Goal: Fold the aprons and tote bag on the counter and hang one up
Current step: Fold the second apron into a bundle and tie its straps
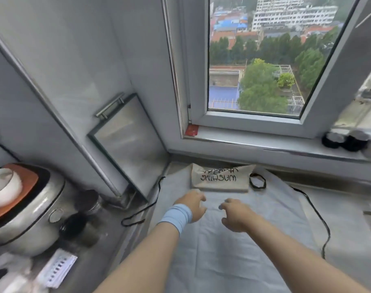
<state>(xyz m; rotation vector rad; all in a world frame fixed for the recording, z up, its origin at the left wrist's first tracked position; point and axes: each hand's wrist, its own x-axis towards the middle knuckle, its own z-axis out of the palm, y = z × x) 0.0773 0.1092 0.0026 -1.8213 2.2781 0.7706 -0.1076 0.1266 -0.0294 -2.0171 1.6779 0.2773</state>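
Two hands reach over a pale blue-grey apron (233,250) spread flat along a kitchen bench (338,208) under an open window (254,60) that looks out on trees and rooftops. At the far end of the apron, on top of it and close to the wall below the sill, lies a folded cream tote bag (221,179), its black lettering "WASHING" upside down to the camera. A black loop (257,181) rests just beside the bag on its right. The apron's black strings (321,218) trail off both edges of the cloth across the bench.

To the left, a steel rice cooker (28,218) carries an orange plate (30,182) with a white bowl (3,187) on it. Dark jars (88,200) stand between the cooker and a metal tray (127,144) that leans upright against the wall, its handle at the top. Two black-lidded pots (345,140) sit on the windowsill at right, and a small red item (192,130) lies at the sill's left corner.

The left hand (192,206), a light blue band (176,216) round its wrist, and the right hand (235,214) are near each other above the middle of the apron, just short of the bag. Both have fingers loosely bent and pointing down, with nothing held in them; whether the fingertips touch the cloth cannot be told.
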